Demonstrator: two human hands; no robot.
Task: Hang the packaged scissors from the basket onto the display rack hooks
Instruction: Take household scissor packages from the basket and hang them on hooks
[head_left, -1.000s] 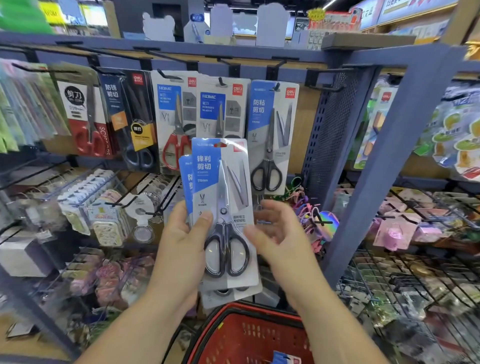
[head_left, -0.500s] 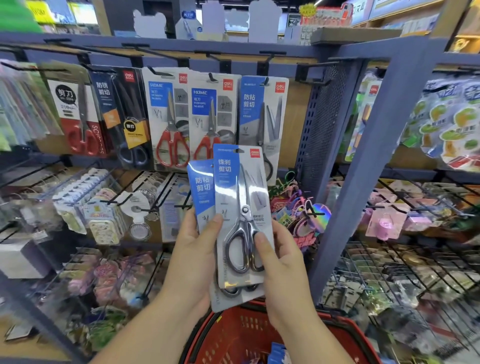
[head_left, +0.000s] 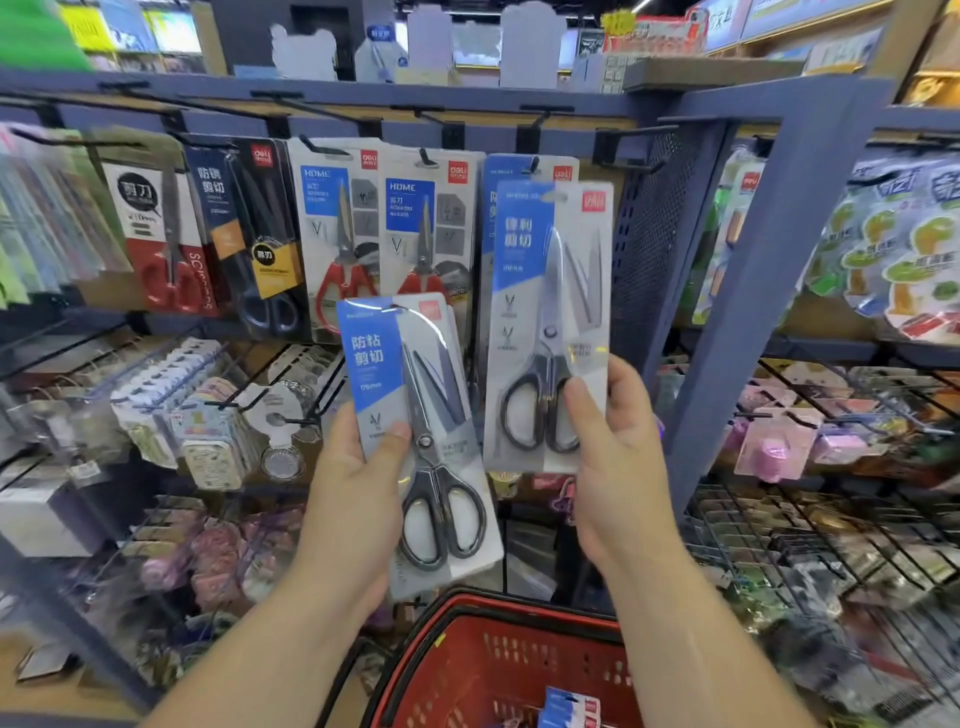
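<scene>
My right hand (head_left: 613, 447) grips a blue-and-grey pack of black-handled scissors (head_left: 545, 312) by its lower edge, raised in front of a matching pack hanging on a rack hook (head_left: 530, 163). My left hand (head_left: 358, 488) holds a second blue-and-grey scissors pack (head_left: 415, 410) lower, thumb pressed on its front; more card edges show behind it. The red basket (head_left: 467, 613) sits below my arms with a blue-and-red pack (head_left: 569, 709) inside. An empty black hook (head_left: 631, 169) juts out right of the hanging pack.
The top row holds hung scissors packs: two red-handled HOME packs (head_left: 337, 234), a dark pack (head_left: 244, 223) and a red-and-white pack (head_left: 156, 228). A blue post (head_left: 763, 270) stands right. Wire trays with small goods (head_left: 831, 519) fill the lower shelves.
The two packs, stacked together in both hands before, are now apart: my right hand lifted one up and right toward the top hooks, while my left hand keeps the other low.
</scene>
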